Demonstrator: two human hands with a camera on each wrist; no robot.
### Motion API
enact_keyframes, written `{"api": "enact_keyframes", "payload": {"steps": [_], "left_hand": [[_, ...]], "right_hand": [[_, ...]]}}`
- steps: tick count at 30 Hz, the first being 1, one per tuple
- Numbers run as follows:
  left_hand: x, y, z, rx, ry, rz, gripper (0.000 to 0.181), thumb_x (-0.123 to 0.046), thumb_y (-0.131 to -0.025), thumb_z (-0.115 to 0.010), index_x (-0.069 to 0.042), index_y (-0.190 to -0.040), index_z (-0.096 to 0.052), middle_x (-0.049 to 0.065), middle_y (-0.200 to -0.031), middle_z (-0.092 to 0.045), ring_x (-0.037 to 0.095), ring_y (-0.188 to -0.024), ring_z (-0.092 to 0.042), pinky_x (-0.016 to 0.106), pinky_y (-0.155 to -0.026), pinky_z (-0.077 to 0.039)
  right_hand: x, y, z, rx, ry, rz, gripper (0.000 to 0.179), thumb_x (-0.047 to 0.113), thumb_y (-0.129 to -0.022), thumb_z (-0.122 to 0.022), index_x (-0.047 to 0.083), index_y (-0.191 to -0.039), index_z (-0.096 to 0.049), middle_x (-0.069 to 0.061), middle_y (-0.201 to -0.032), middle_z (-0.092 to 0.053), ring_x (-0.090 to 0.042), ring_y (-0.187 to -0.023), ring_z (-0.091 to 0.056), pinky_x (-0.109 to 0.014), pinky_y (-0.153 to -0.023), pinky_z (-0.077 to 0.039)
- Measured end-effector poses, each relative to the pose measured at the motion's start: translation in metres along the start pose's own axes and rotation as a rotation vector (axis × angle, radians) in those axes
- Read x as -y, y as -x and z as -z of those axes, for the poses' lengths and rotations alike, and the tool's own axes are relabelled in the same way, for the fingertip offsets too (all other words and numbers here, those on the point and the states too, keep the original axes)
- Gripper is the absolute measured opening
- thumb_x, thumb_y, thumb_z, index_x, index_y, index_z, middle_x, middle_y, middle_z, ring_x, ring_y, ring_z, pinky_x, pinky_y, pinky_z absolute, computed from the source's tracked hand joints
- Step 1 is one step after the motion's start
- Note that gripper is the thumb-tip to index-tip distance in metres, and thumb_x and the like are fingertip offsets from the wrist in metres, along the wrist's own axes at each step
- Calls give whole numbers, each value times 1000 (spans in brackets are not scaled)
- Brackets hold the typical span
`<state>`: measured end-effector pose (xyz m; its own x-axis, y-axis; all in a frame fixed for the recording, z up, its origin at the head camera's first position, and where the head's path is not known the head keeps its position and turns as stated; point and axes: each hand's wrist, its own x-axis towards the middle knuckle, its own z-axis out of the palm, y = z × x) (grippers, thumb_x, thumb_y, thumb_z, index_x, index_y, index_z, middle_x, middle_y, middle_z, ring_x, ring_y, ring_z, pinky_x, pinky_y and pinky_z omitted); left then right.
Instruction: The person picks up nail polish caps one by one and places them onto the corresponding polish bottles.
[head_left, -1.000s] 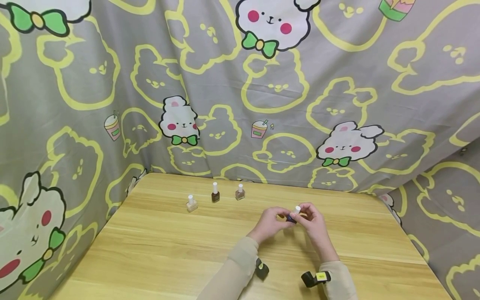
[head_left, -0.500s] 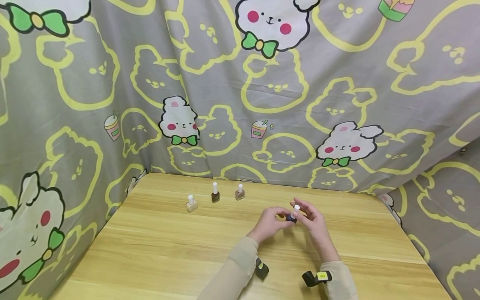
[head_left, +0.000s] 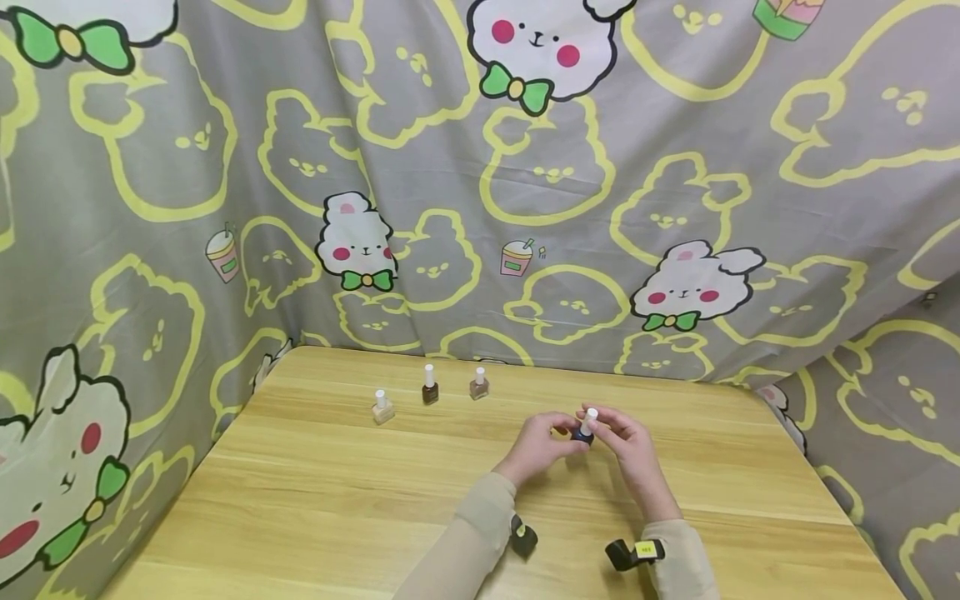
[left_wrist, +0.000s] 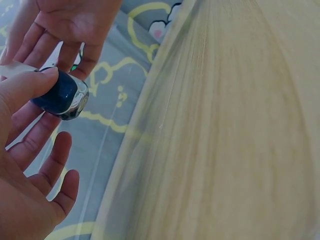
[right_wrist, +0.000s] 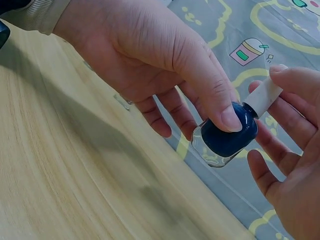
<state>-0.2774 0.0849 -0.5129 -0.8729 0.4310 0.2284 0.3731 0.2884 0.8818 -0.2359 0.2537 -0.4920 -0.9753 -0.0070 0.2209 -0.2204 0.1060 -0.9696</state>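
Near the table's right half, my left hand (head_left: pixel 542 446) pinches a dark blue nail polish bottle (head_left: pixel 581 436) by its glass body. The thumb of that hand lies across the blue glass (right_wrist: pixel 239 135) in the right wrist view. My right hand (head_left: pixel 633 446) pinches the white cap (right_wrist: pixel 264 97) between thumb and fingers, its other fingers loosely spread. The cap sits at the bottle's neck. The bottle is held tilted, cap up and toward the right hand. In the left wrist view, the blue bottle (left_wrist: pixel 62 94) shows its thick clear base, while its cap is partly hidden.
Three more nail polish bottles stand upright toward the back left: a beige one (head_left: pixel 383 411), a dark brown one (head_left: pixel 430 390) and a mauve one (head_left: pixel 479 386). The wooden table (head_left: pixel 337 500) meets a patterned grey curtain (head_left: pixel 450 167) behind. Each wrist wears a black camera.
The white cap has shifted slightly left and up, and more of the bottle shows. My right fingers spread, then drew back in around the cap. The left hand has barely moved.
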Motion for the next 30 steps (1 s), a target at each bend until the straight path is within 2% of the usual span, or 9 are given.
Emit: {"api": "enact_keyframes", "payload": {"steps": [6,12,18,22,27,30], "left_hand": [[-1,0,1,2,0,-12,27,-27,-82,-78,-15,-106,-74,-2,-106,-73,13,-98,-62,27,-88,-49],[-3,1,1,9,-22,-30,25,-24,-82,-78,-15,-105,-74,-2,-106,-74,11,-96,-62,26,-86,-49],[-6,2,0,35,-52,-47,25,-25,-83,-77,-17,-107,-74,-4,-108,-74,7,-95,-61,27,-88,-48],[-6,2,0,34,-49,-50,25,-24,-83,-77,-16,-107,-74,-3,-108,-74,8,-96,-61,28,-88,-49],[-6,1,0,20,-24,-30,25,-25,-83,-77,-15,-106,-74,-2,-107,-74,8,-95,-61,27,-87,-48],[-6,1,0,12,-7,-18,26,-26,-83,-78,-15,-105,-74,-3,-106,-74,7,-95,-61,26,-86,-48]], "right_hand": [[2,-1,-1,-29,-14,-4,33,11,-93,-65,-10,-117,-57,17,-99,-72,-1,-97,-66,-18,-85,-51],[3,-2,-3,-72,-37,19,21,-1,-89,-65,-11,-104,-55,13,-90,-68,-2,-87,-64,-19,-78,-52],[5,-2,-4,-97,-57,13,23,-1,-86,-69,-10,-98,-51,11,-86,-64,-5,-82,-62,-19,-72,-52],[6,-2,-3,-83,-31,11,28,2,-87,-69,-11,-105,-53,13,-90,-65,-4,-86,-61,-19,-75,-51],[4,-2,1,-17,13,7,39,10,-93,-64,-7,-127,-54,17,-104,-69,-1,-102,-63,-16,-84,-49],[2,-1,3,24,10,17,39,12,-96,-60,-6,-130,-54,16,-108,-71,1,-107,-62,-16,-89,-47]]}}
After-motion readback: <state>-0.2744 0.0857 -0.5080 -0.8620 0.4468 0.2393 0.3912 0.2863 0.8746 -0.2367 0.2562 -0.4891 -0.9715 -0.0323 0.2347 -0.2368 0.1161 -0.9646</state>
